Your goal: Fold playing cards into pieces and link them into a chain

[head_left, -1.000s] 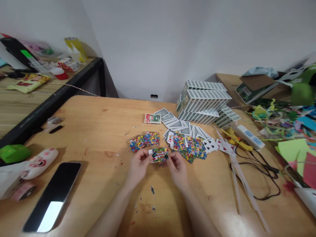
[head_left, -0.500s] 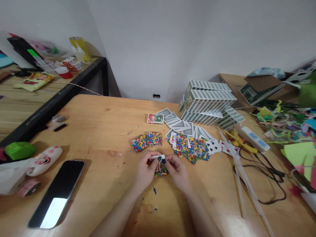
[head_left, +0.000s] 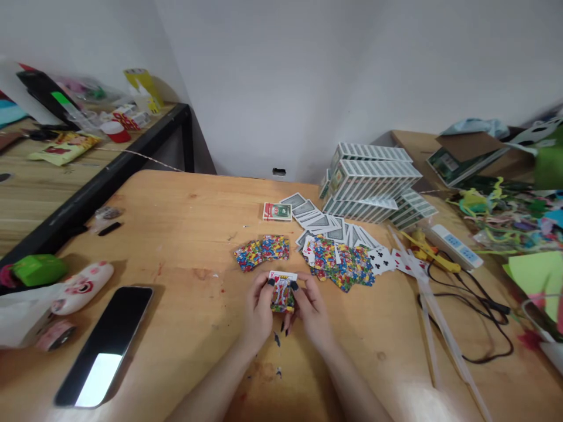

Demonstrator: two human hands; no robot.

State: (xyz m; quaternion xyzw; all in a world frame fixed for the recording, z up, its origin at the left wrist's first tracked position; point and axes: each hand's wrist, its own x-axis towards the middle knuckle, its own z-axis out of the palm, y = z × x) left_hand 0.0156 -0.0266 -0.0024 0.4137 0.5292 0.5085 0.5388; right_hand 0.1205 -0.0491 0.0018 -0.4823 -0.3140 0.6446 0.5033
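Between my hands is a king of hearts playing card [head_left: 282, 289], face up, with a colourful patterned edge along its lower part. My left hand [head_left: 259, 308] grips its left side, thumb on the face. My right hand [head_left: 311, 310] holds the right side, its thumb also on the face and some fingers below. Just beyond lie two overlapping groups of colourful-backed cards [head_left: 262, 252]. To the right, a larger spread of colourful cards [head_left: 336, 264] overlaps grey-backed cards [head_left: 321, 221]. Face-up club cards [head_left: 380, 260] and heart cards [head_left: 402, 262] lie farther right.
A card box [head_left: 277, 211] lies behind the cards, near stacked striped boxes [head_left: 373, 180]. On the left are a phone [head_left: 105, 346] and a white pouch [head_left: 82, 287]. Clear strips [head_left: 444, 328], a power strip [head_left: 455, 246] and a black cable [head_left: 488, 358] occupy the right.
The card in my hands has come up flat, so its king of hearts face now shows. My thumbs have spread apart toward its two sides.
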